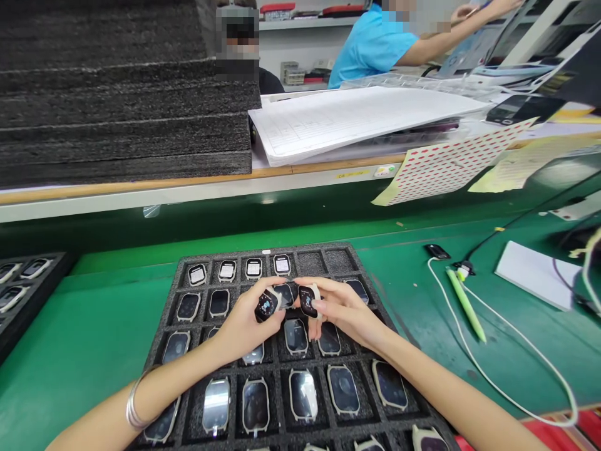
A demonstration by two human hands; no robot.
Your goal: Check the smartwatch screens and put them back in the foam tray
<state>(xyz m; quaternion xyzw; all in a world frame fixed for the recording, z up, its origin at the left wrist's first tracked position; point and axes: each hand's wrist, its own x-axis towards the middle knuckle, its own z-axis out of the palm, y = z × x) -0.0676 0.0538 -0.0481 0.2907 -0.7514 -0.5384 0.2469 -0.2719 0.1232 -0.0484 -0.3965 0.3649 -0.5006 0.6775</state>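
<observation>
- An electronics assembly line, seen from one workstation
- A green bench mat carries a black foam tray with rows of smartwatch bodies in pockets
- A stack of foam sheets, a binder of forms and a red-dot sticker sheet sit on the raised shelf
- A person in a blue shirt works beyond

Bright, even overhead light glares off the near watch faces, shadows are soft, and wide-angle distortion bows the shelf edge.
</observation>
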